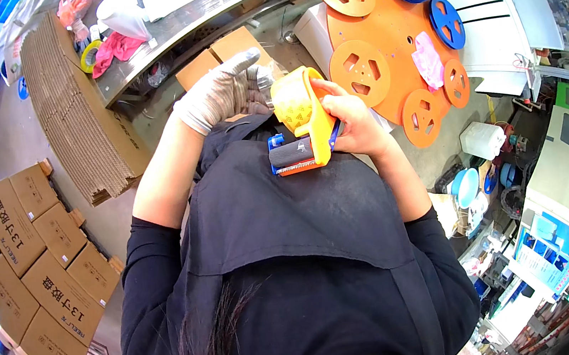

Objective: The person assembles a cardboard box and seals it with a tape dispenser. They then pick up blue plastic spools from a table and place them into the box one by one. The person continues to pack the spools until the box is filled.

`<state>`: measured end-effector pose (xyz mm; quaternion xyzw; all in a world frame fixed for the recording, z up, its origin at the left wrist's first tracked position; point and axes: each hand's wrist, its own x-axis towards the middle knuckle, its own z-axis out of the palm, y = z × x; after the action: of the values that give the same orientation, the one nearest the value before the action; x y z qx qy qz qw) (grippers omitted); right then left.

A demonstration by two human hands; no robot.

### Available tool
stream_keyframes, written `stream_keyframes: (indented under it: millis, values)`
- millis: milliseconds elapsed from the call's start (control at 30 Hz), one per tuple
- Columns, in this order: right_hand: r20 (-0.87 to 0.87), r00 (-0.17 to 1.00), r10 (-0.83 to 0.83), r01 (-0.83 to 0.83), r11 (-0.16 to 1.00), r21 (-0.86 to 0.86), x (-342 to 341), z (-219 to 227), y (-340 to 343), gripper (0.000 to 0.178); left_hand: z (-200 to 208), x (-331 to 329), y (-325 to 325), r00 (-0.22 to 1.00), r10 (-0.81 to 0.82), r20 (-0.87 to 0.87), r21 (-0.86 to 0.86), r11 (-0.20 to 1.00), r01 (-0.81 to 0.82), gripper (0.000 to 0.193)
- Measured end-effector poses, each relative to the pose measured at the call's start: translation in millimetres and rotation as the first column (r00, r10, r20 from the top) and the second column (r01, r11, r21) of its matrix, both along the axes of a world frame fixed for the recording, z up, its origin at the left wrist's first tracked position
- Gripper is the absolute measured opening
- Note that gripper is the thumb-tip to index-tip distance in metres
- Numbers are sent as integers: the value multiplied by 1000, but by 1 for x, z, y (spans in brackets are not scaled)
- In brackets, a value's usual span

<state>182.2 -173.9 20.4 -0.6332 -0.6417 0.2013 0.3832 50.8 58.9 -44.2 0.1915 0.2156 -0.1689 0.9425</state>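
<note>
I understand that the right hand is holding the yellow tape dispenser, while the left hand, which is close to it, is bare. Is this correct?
Not entirely: the left hand is not bare; it wears a pale glove, as the head view shows. The right hand is indeed holding the yellow tape dispenser, and the left is close to it.

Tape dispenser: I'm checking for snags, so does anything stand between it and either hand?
Nothing visible for the right hand, which holds the tape dispenser. Between the gloved left hand and the tape roll shows a clear film, perhaps loose tape; whether the hand touches it is unclear.
</note>
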Motion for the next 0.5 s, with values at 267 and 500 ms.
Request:
stream_keyframes:
  millis: [267, 500]
  values:
    - [-287, 940, -184, 83, 940, -330, -8, 4, 5, 40, 29, 8, -2, 930, 216, 297, 470, 815, -339, 18]
    - [-370, 820, -437, 248, 853, -459, -29, -66, -1, 48, 72, -12, 10, 809, 437, 394, 539, 603, -588, 15]
